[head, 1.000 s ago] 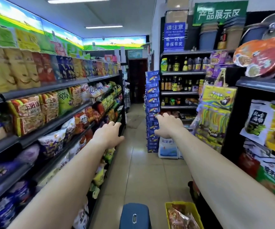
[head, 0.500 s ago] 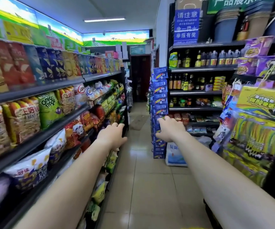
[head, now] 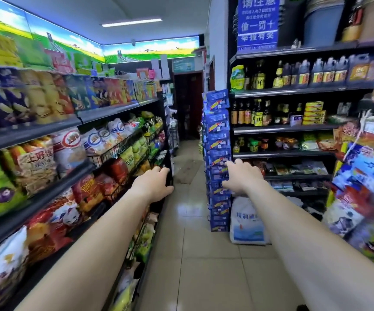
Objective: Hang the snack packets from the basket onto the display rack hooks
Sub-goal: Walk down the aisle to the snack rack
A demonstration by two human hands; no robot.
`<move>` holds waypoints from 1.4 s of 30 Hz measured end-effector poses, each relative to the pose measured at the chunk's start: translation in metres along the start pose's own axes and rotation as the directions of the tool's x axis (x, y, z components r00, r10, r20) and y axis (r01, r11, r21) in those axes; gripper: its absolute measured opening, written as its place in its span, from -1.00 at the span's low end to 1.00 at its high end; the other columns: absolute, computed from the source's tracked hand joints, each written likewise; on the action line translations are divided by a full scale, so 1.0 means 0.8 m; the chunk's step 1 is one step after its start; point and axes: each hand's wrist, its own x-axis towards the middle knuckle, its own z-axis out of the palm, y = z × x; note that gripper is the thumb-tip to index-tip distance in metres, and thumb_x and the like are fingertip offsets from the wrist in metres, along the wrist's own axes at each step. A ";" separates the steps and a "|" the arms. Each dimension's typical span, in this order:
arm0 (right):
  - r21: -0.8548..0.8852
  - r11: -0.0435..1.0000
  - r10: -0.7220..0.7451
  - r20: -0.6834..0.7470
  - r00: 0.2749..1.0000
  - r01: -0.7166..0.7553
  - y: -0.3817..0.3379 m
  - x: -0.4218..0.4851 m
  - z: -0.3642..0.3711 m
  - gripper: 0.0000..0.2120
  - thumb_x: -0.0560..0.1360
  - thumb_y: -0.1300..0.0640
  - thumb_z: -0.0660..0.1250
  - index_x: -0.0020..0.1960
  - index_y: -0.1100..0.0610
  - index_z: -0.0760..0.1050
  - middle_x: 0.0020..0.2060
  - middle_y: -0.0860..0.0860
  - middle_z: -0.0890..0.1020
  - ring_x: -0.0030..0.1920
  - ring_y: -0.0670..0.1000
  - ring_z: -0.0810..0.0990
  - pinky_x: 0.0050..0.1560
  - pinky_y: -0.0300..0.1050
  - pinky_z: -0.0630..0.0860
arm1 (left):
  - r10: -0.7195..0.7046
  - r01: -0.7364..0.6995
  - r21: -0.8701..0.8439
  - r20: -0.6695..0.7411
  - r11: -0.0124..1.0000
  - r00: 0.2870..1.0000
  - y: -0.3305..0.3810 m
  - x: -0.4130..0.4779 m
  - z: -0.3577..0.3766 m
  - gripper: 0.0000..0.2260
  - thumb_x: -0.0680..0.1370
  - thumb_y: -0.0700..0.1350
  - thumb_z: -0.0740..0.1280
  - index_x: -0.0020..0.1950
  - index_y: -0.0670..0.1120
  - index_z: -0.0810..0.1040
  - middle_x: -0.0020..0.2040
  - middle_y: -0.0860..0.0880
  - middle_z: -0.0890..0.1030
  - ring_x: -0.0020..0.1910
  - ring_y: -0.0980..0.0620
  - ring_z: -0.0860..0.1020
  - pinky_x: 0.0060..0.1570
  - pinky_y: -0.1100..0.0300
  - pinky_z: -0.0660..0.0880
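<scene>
While both bare arms are reaching forward down a shop aisle, the left hand (head: 152, 185) is hanging in the air near the end of the left shelving (head: 46, 131), fingers loosely curled and empty, and the right hand (head: 237, 176) is hovering with fingers spread, gripping nothing, in front of a tall column of blue packets (head: 217, 135) that is standing at the near end of the right shelves. Bags of crisps (head: 35, 162) are filling the left shelving, and bottles (head: 258, 113) are lining the far right shelves. On the near right, colourful snack packets (head: 361, 176) are hanging on a display rack, blurred. A white sack (head: 246, 221) is sitting on the tiled floor (head: 192, 254) beside the blue column. The basket is lying outside the view.
</scene>
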 end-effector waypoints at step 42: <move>-0.125 0.664 0.741 -0.030 0.671 -0.738 0.248 0.435 0.103 -0.37 0.52 -0.21 0.29 0.48 0.04 0.24 0.41 0.12 0.34 0.35 0.23 0.39 0.19 0.19 0.43 | 0.742 -0.739 -0.086 0.008 0.668 0.670 0.221 0.731 0.142 -0.35 0.57 0.22 0.25 0.58 -0.02 0.18 0.46 -0.13 0.36 0.42 -0.20 0.33 0.26 -0.15 0.46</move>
